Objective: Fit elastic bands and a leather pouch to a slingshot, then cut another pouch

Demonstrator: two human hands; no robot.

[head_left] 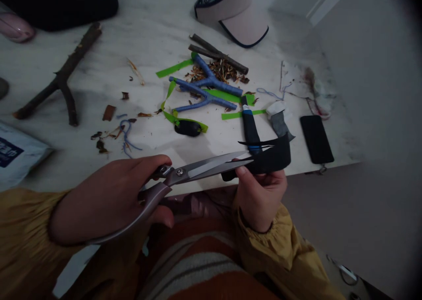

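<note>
My left hand (pixel 112 194) grips a pair of scissors (pixel 180 172) with grey handles, its blades pointing right. Pinched in my right hand (pixel 260 194) is a curled piece of thin black sheet material (pixel 273 157). The scissor blades lie at this piece, one along its edge, and a narrow black sliver stands partly apart from it. Just behind, a blue-and-black utility knife (pixel 250 126) rests on the table. Two forked sticks wrapped in blue, an upper fork (pixel 211 78) and a lower fork (pixel 206 98), lie farther back with flat green bands (pixel 174 68). A black oval pad (pixel 187 128) is attached to one band.
On the table (pixel 158 36) are a bare forked branch (pixel 61 78), a heap of bark shavings (pixel 224 71), blue string (pixel 125 137), a pale visor cap (pixel 237 16), a phone (pixel 316 139) at the right edge and a white packet (pixel 20 155) at left.
</note>
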